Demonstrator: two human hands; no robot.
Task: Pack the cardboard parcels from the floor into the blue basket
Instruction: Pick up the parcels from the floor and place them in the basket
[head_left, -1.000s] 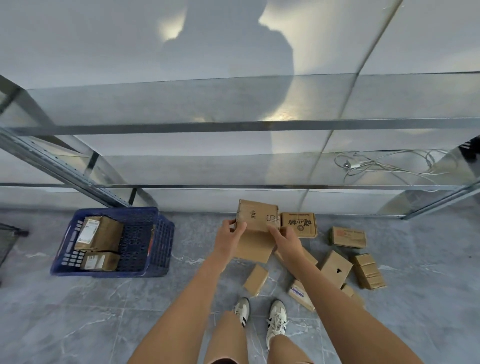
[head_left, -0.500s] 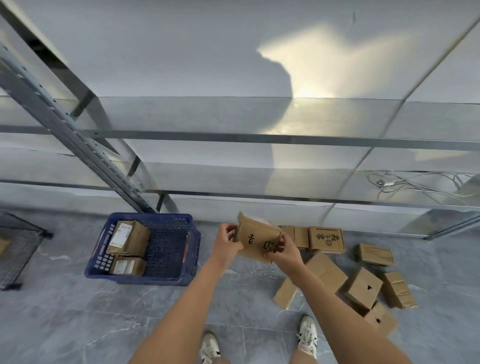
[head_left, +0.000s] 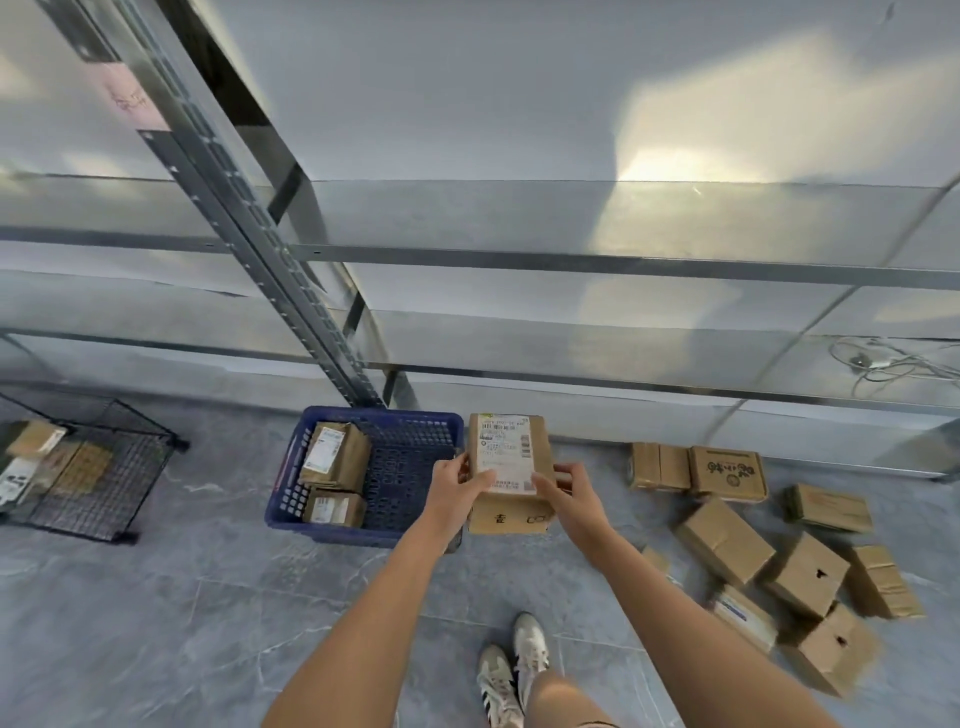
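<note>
Fronting metal shelving (head_left: 571, 258), grey tiled floor (head_left: 182, 597) bears parcels (head_left: 724, 540) and blue basket (head_left: 384, 416).

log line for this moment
held: labelled parcel | grip: left hand + right hand | blue basket: packed parcels inside, held one not yet in | floor: loose parcels

storeroom | metal shelving (head_left: 571, 260) | parcels (head_left: 727, 540) on tiled floor (head_left: 156, 623)

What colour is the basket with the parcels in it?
The basket is dark blue, with small holes all over. The head view shows it.
</note>
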